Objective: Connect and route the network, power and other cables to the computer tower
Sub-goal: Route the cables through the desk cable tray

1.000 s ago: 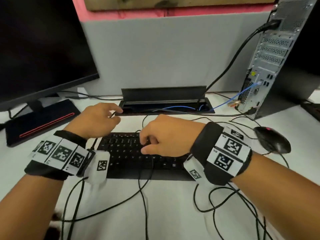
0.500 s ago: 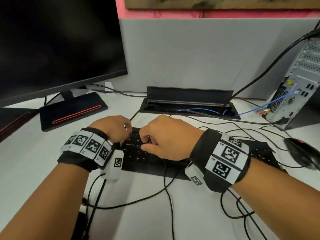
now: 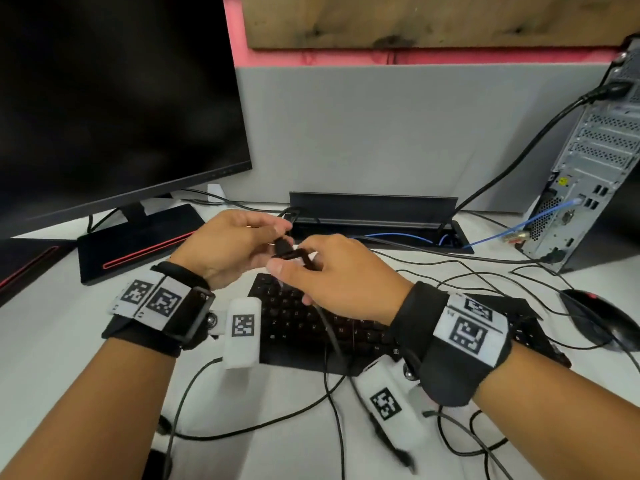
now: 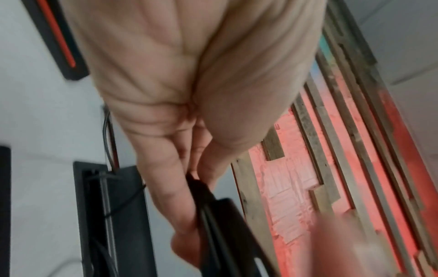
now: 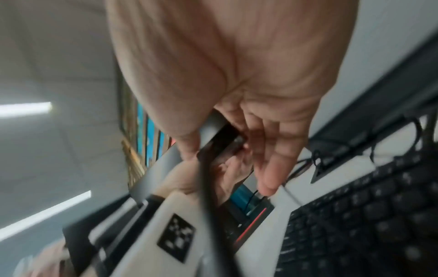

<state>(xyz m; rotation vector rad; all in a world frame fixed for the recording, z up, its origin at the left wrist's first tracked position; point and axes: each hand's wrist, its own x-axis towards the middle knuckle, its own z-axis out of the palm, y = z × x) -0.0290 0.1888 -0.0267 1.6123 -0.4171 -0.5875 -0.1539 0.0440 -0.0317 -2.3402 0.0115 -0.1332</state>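
Both hands raised above the keyboard (image 3: 346, 327), the left hand (image 3: 232, 244) and the right hand (image 3: 343, 275) meeting on one black cable plug (image 3: 289, 251), fingers of each curled round it in a pinch. Cable trailing down across the keys onto the white desk (image 3: 62, 334). Computer tower (image 3: 595, 161) standing far right, rear ports showing, blue network cable (image 3: 498, 233) already in.
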